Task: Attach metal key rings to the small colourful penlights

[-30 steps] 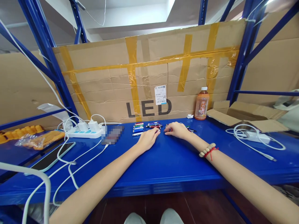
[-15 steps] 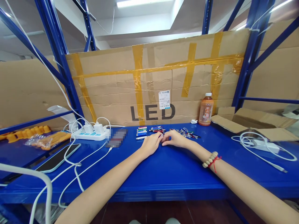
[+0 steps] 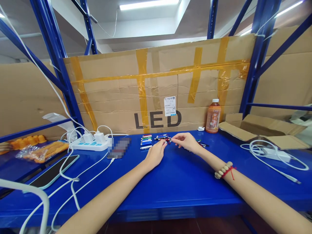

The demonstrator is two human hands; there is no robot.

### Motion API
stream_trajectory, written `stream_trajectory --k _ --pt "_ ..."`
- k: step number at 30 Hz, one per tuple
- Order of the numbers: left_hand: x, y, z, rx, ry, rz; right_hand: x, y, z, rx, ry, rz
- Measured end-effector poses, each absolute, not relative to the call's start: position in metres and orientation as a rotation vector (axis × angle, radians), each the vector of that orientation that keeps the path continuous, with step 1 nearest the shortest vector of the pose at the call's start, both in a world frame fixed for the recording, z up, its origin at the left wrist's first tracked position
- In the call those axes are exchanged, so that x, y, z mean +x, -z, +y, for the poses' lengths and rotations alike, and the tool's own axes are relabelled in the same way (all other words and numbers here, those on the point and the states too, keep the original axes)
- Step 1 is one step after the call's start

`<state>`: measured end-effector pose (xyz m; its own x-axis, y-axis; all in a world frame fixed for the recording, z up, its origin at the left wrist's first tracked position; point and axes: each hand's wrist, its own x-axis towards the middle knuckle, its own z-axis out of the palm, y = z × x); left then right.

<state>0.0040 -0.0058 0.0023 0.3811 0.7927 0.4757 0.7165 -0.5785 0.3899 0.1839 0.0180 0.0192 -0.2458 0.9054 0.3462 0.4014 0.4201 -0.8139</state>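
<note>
Over the blue tabletop (image 3: 156, 185), my left hand (image 3: 155, 153) is closed, its fingertips pinched on a small red-and-silver piece (image 3: 168, 141). My right hand (image 3: 187, 142) meets it from the other side, thumb and forefinger pinched at a shiny metal end of that piece. Its exact kind is too small to tell. Left of the hands lies a neat row of slim coloured metal tubes (image 3: 146, 143) in red, green, blue and silver. More slim tubes (image 3: 161, 136) lie just behind my fingers. A loose pile with dark tubes (image 3: 203, 144) is partly hidden by my right hand.
A juice bottle (image 3: 213, 117) and an open cardboard box (image 3: 258, 128) stand at the back right, with a coiled white cable (image 3: 265, 149) in front. On the left are a power strip (image 3: 90, 145), a phone (image 3: 53, 174) and trailing white cables. Cardboard (image 3: 117, 97) closes the back.
My right hand has moved slightly right and up, opening a small gap from the left hand. The small red-and-silver piece now shows between them. The view has shifted a little.
</note>
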Motion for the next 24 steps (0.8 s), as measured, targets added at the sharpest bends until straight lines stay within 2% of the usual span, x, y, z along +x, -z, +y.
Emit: stream_trajectory --k 11,24 --pt "0.003 -0.002 -0.008 2.499 -0.957 1.205 0.174 -0.022 0.013 -0.996 -0.993 -1.772" --pt "0.001 -0.004 -0.011 2.579 -1.031 0.932 0.181 -0.018 0.014 -1.137 -1.111 -1.744"
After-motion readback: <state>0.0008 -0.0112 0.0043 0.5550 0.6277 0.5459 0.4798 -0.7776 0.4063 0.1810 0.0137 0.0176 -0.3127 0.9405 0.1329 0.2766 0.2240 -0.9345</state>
